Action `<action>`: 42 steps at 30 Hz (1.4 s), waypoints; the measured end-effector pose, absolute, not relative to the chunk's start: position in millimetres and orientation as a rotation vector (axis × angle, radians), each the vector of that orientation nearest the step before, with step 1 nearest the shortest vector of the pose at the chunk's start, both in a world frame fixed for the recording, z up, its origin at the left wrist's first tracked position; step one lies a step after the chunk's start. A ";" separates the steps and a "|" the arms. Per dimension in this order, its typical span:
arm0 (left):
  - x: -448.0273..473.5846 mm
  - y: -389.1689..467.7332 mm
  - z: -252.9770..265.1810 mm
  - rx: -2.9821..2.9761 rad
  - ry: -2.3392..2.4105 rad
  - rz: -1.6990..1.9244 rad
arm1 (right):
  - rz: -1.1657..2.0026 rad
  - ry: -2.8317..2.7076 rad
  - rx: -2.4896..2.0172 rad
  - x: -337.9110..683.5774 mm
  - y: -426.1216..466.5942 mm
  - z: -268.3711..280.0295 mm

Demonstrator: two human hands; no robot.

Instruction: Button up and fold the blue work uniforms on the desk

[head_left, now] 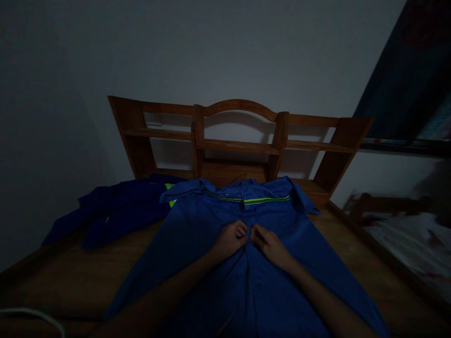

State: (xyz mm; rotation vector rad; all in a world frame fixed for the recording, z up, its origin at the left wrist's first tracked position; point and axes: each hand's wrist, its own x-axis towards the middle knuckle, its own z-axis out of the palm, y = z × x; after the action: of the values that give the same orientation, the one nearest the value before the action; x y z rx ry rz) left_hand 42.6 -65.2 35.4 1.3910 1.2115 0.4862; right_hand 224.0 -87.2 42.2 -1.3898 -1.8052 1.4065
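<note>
A blue work jacket (211, 225) lies spread over the wooden desk, its sleeves slanting down to both sides. A yellow-green stripe runs across its upper part. My left hand (231, 238) is closed at the front opening, fingers curled in a pinch on the left edge. Just across the opening, my right hand (266, 240) pinches the other edge with thumb and fingers. A small gap separates the two hands. Below them the front edges run down close together. In the dim light, any button under the fingertips cannot be made out.
A darker blue garment (120, 211) with yellow-green patches lies on the left. The wooden desk (45, 281) has a wooden shelf rack (237, 148) at its back, against the wall. A pale cable (35, 312) curves at the lower left. Whitish cloth (412, 249) lies beyond the right edge.
</note>
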 end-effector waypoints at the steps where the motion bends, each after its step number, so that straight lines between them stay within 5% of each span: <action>1: 42.9 -64.8 36.7 1.377 1.214 0.480 | 1.426 -1.784 -1.386 223.8 -87.1 42.5; 19: 39.7 -60.9 46.7 1.480 1.148 0.430 | 1.758 -1.371 -1.228 226.8 -84.5 23.9; 42: 39.6 -59.8 40.6 1.236 1.185 0.526 | 1.273 -1.741 -1.388 227.3 -83.6 56.6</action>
State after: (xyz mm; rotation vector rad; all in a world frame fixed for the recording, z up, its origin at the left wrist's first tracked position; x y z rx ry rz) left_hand 39.6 -59.8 40.6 1.2361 1.1849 0.5259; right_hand 227.3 -83.6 56.6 -1.3876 -1.7413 1.2735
